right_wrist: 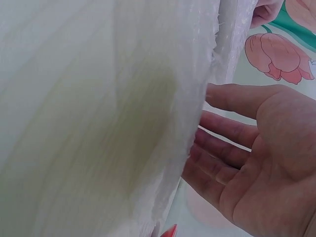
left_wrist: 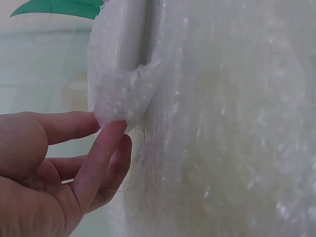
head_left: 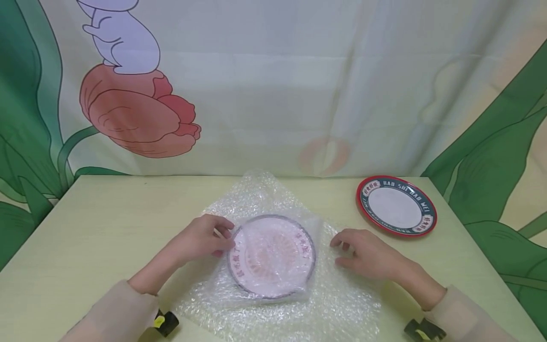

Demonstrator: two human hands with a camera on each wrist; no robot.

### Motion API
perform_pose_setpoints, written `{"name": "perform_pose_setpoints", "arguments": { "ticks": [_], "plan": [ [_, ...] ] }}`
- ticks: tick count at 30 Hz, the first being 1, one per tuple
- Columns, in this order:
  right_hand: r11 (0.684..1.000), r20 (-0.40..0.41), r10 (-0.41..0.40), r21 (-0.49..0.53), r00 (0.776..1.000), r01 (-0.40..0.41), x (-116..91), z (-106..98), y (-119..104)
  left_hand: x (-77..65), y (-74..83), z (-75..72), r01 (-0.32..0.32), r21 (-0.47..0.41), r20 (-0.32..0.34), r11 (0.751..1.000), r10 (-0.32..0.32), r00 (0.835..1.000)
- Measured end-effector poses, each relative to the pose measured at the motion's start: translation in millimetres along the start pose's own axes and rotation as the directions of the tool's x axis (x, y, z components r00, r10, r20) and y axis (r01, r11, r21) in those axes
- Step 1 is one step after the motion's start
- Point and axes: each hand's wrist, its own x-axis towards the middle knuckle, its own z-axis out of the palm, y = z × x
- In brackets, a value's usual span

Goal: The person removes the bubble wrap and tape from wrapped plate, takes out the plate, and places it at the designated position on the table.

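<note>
Your left hand (head_left: 206, 238) is bent nearly closed at the left edge of the wrapped plate (head_left: 273, 256), the clear wrapping pinched between thumb and fingertips. Your right hand (head_left: 368, 253) is half open above the right part of the bubble wrap (head_left: 342, 301), thumb apart from the loosely bent fingers, with nothing in its hold that you can see; whether its fingertips touch the sheet, you cannot tell.

The wrapped plate lies between your hands, on the spread bubble wrap on the tabletop (head_left: 128, 209). Through the film you see red Chinese characters along its left and right sides, blurred, and an orange-pink centre design. Farther off at the right back lies a red-rimmed plate (head_left: 395, 205); its dark band reads "HAO SHI HAO WEI", with red characters in white panels too small to read surely.

Your left wrist view shows the wrapped plate's white edge side-on inside the film, which the head view does not; your right wrist view shows your open palm. Behind everything hangs a printed curtain (head_left: 265, 104).
</note>
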Motion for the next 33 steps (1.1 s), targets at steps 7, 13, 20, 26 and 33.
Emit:
{"name": "perform_pose_setpoints", "arguments": {
  "ticks": [7,13,20,26,33],
  "plan": [
    [1.000,-0.002,-0.028,-0.012,1.000,0.028,-0.5,0.4,0.5,3.4,-2.8,4.9,-0.023,-0.020,0.023,1.000,0.023,0.999],
    [1.000,0.029,-0.017,-0.012,0.999,0.017,0.0,-0.2,1.3,3.1,-2.5,8.4,-0.025,-0.025,0.021,0.999,0.026,0.999],
    [1.000,0.065,0.009,0.002,0.998,-0.010,1.1,-1.9,-0.6,0.0,-1.4,8.4,-0.051,0.022,0.019,0.998,0.050,0.999],
    [1.000,0.062,0.015,0.009,0.998,-0.015,1.0,-2.6,-1.8,-0.8,-0.5,4.9,-0.104,0.143,-0.020,0.984,0.107,0.994],
    [0.999,0.053,0.030,0.017,0.998,-0.031,1.8,-1.8,-1.5,0.4,1.2,2.0,-0.148,0.205,-0.058,0.967,0.163,0.985]
  ]
}}
